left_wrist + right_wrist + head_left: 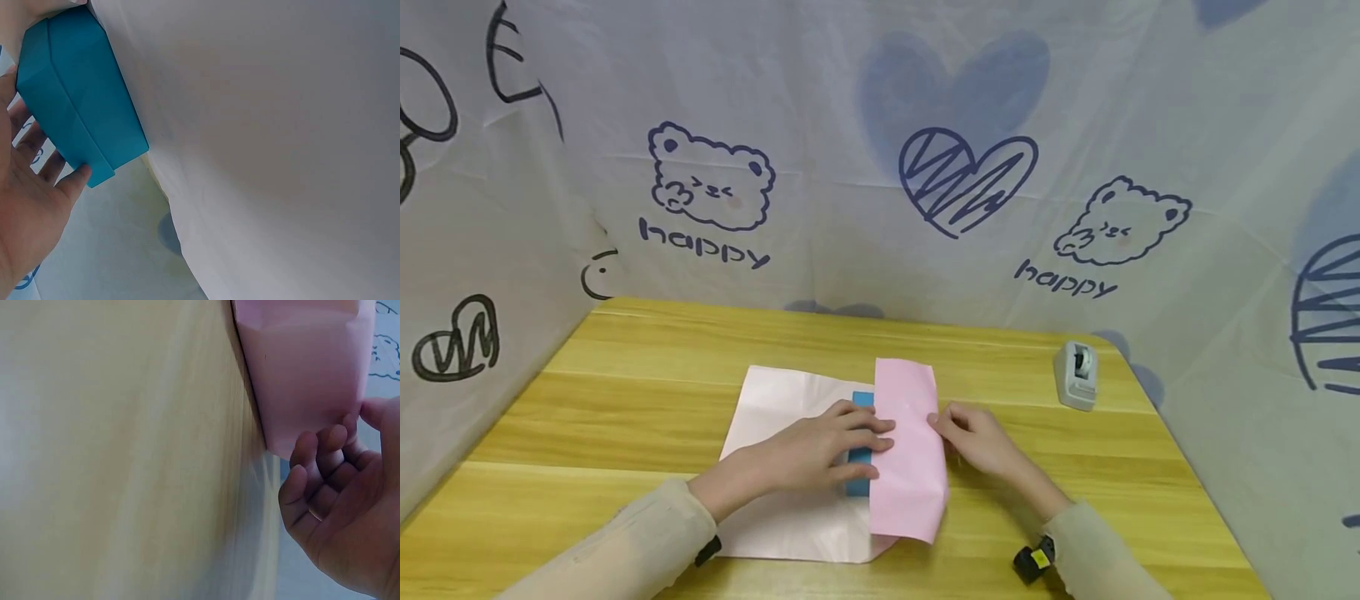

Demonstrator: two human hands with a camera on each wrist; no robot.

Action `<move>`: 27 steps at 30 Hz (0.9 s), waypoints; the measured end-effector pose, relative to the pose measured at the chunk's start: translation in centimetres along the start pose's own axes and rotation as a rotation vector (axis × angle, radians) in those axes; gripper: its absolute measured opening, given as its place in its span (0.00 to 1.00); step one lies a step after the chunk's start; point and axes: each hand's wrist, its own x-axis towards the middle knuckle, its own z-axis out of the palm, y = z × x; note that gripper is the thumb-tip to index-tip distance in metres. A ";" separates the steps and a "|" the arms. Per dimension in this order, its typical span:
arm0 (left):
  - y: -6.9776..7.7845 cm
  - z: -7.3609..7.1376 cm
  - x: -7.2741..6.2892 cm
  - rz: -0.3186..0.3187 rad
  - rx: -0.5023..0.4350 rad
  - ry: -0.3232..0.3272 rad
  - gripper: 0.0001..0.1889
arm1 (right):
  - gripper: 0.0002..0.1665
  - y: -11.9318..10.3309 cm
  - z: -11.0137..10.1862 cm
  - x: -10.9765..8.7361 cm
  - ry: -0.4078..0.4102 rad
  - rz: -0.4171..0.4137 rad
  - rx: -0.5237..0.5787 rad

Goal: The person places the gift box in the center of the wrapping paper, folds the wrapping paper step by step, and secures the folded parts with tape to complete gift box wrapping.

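Observation:
A blue box lies on a sheet of wrapping paper, pale on its inner face and pink on its outer one. The paper's right part is folded up over the box, covering much of it. My left hand rests on top with spread fingers, their tips on the pink flap. In the left wrist view, the thumb touches the end of the box. My right hand pinches the fold along the box's right edge between thumb and forefinger. Its other fingers curl loosely beside the pink side.
A grey tape dispenser stands at the back right of the wooden table. The pale inner face of the paper spreads out left of the box. A printed cloth hangs behind the table and along its sides.

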 end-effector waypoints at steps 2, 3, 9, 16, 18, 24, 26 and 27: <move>0.0 0.0 0.1 0.012 0.000 0.004 0.27 | 0.23 -0.2 -0.2 -0.6 -0.033 -0.024 -0.023; 0.0 0.0 0.1 0.017 -0.001 0.005 0.27 | 0.23 -0.3 -0.2 -0.8 -0.042 -0.022 -0.022; 0.0 0.0 0.2 0.036 -0.003 0.010 0.27 | 0.22 -0.6 0.1 -1.9 -0.050 0.023 0.051; 0.1 0.1 0.2 0.031 0.011 0.013 0.26 | 0.25 -0.6 0.3 -4.1 -0.096 0.003 0.026; 0.1 0.2 0.2 0.024 0.015 0.011 0.26 | 0.26 -0.5 0.4 -4.7 -0.113 0.010 0.033; 0.3 0.2 0.2 0.015 0.021 0.009 0.26 | 0.26 -0.5 1.0 -5.5 -0.099 0.044 0.110; 0.3 0.3 0.2 0.020 0.023 0.011 0.26 | 0.25 -0.4 1.2 -5.8 -0.088 0.029 0.120; 0.3 0.3 0.1 0.020 0.020 0.008 0.27 | 0.24 -0.4 1.3 -6.0 -0.086 0.015 0.119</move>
